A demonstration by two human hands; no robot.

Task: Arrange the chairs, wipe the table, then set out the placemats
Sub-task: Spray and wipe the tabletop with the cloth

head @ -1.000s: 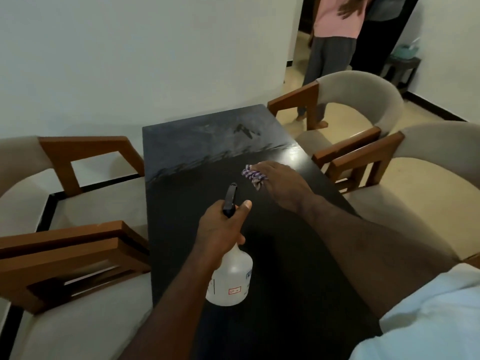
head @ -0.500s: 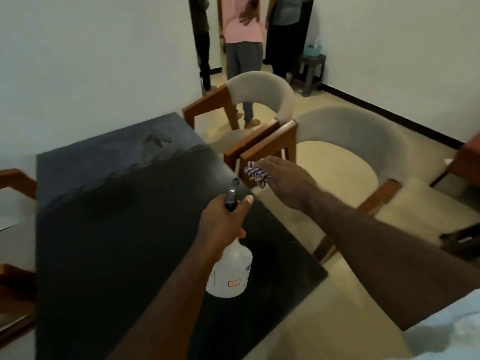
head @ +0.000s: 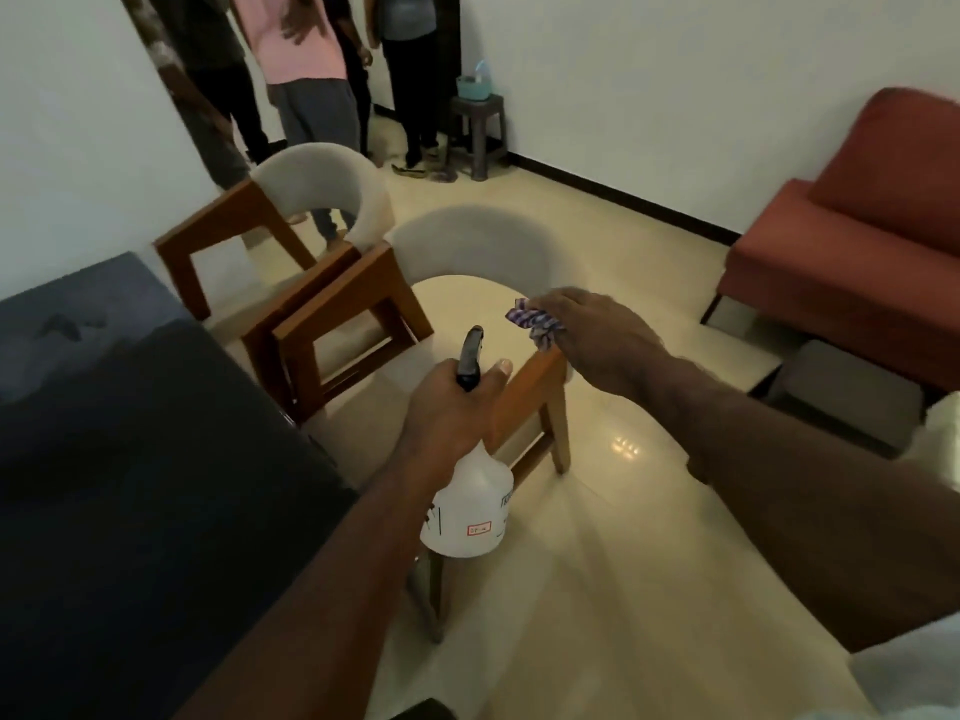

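Left hand (head: 452,402) grips a spray bottle (head: 470,506); right hand (head: 597,337) bunches a cloth (head: 535,324), seemingly above the near chair (head: 467,257).

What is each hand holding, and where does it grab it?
The left hand holds the spray bottle by its neck, just under the black trigger. The right hand holds a bunched striped cloth in its fingers.

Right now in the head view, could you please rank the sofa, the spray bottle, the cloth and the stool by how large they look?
1. Sofa
2. Spray bottle, though it is much nearer the camera
3. Stool, far off
4. Cloth, mostly hidden in the right hand
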